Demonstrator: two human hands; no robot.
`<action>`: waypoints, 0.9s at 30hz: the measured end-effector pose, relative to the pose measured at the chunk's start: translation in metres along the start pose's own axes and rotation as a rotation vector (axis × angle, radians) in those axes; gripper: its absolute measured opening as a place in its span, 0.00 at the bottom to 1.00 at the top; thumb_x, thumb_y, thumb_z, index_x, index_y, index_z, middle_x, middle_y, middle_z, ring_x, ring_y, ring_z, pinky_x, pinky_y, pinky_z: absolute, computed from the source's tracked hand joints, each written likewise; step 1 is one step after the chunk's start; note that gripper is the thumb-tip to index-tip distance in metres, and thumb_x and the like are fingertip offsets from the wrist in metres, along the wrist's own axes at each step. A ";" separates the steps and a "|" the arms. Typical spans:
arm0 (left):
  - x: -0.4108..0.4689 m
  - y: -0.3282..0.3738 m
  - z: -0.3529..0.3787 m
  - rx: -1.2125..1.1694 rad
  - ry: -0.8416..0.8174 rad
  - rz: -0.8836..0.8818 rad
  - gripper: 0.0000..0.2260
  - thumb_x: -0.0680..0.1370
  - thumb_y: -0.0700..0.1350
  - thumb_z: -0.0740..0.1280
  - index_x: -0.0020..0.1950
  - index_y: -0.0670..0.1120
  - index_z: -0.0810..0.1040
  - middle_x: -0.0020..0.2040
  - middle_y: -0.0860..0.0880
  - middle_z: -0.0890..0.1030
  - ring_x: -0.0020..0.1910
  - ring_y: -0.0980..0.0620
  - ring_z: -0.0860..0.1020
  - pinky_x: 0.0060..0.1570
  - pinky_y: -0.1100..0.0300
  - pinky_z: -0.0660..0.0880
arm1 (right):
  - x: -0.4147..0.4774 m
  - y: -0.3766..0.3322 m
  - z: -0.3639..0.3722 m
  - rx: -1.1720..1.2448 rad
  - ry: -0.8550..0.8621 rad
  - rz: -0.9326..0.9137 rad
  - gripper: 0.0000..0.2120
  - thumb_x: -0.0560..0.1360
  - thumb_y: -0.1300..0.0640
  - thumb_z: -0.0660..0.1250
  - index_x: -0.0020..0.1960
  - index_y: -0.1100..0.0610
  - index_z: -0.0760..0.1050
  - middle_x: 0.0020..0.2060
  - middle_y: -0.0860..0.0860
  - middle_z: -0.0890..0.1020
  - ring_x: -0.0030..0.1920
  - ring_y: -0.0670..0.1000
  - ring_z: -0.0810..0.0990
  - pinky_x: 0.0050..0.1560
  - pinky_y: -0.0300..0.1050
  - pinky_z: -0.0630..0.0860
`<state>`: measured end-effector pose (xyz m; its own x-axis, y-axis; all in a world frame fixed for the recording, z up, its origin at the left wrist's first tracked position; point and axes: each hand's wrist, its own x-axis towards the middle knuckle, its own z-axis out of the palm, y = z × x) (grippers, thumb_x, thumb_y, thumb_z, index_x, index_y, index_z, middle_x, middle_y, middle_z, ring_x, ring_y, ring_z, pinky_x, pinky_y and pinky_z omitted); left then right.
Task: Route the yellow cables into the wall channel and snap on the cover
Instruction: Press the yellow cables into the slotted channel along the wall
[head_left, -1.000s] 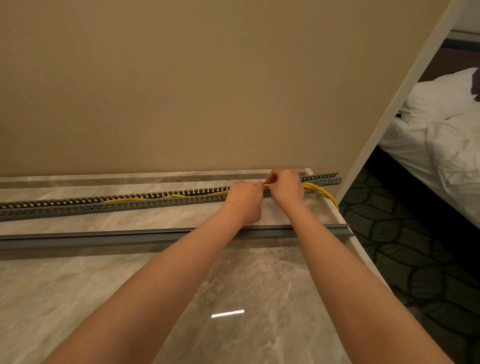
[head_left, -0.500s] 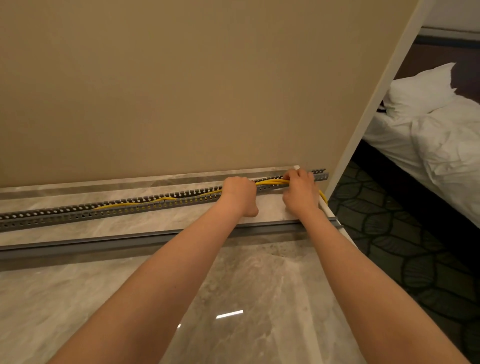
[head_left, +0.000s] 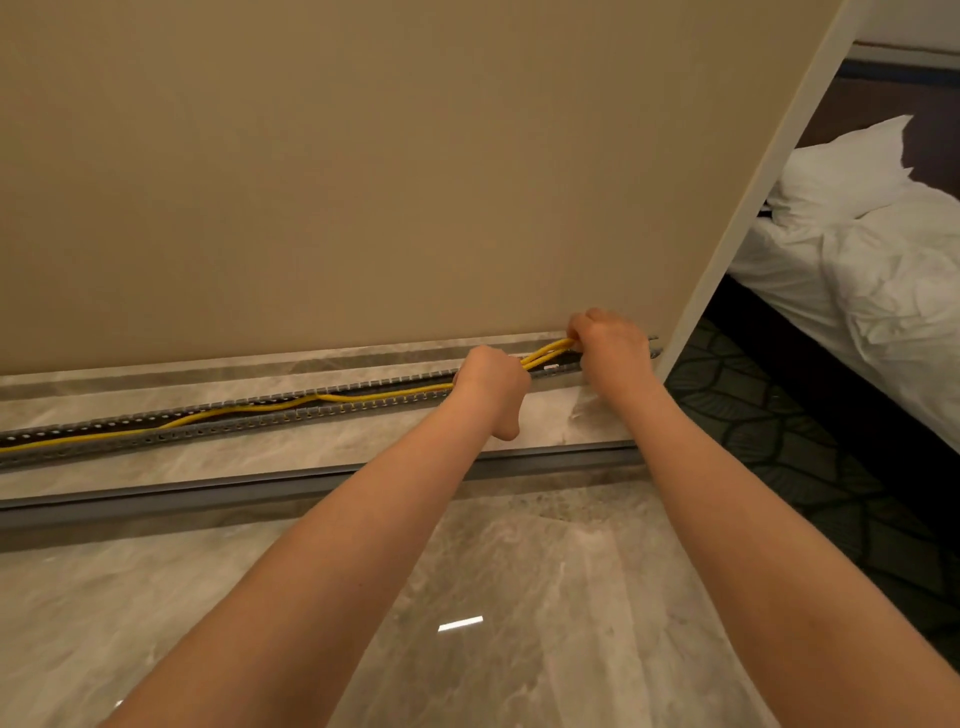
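A long grey slotted channel (head_left: 218, 422) lies on the marble ledge below the beige wall. Yellow cables (head_left: 332, 399) run inside it from the left edge toward the right end. My left hand (head_left: 491, 387) grips the cables over the channel. My right hand (head_left: 610, 349) holds the same cables near the channel's right end, lifted slightly above the slots. Between the two hands the cables (head_left: 545, 352) rise out of the channel. The grey cover strip (head_left: 208, 496) lies parallel to the channel, nearer to me.
The marble surface (head_left: 467, 597) stretches toward me. A white wall edge (head_left: 753, 208) ends the ledge on the right. Past it lie a patterned carpet (head_left: 810, 452) and a bed with white bedding (head_left: 883, 280).
My right hand has slid along the cables toward the channel's right end, away from my left hand. The loop of cable hanging off the right end is no longer in sight.
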<state>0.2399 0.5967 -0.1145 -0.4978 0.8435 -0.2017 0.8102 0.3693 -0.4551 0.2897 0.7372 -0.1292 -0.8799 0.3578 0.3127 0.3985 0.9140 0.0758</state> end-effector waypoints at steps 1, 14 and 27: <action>-0.001 -0.002 -0.001 -0.025 0.004 -0.008 0.06 0.74 0.47 0.62 0.43 0.45 0.71 0.32 0.50 0.68 0.34 0.50 0.73 0.32 0.61 0.71 | 0.003 0.002 0.000 0.005 -0.010 -0.023 0.10 0.75 0.68 0.61 0.54 0.63 0.76 0.50 0.60 0.79 0.52 0.61 0.76 0.47 0.51 0.71; 0.002 0.016 -0.007 -0.103 0.016 -0.194 0.15 0.78 0.42 0.60 0.65 0.42 0.72 0.62 0.44 0.76 0.62 0.44 0.76 0.66 0.46 0.69 | -0.023 -0.010 0.018 0.008 -0.097 0.004 0.21 0.73 0.66 0.61 0.66 0.63 0.69 0.65 0.59 0.70 0.67 0.59 0.66 0.63 0.50 0.66; 0.028 0.029 0.011 -0.615 0.064 -0.082 0.32 0.78 0.42 0.61 0.78 0.40 0.50 0.79 0.44 0.49 0.78 0.46 0.51 0.72 0.37 0.56 | -0.031 0.026 0.022 0.346 0.109 0.408 0.19 0.75 0.65 0.61 0.66 0.57 0.70 0.63 0.58 0.74 0.60 0.61 0.75 0.56 0.52 0.71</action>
<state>0.2461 0.6269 -0.1430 -0.5621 0.8175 -0.1258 0.8094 0.5749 0.1196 0.3214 0.7541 -0.1574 -0.6325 0.6914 0.3491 0.5774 0.7213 -0.3824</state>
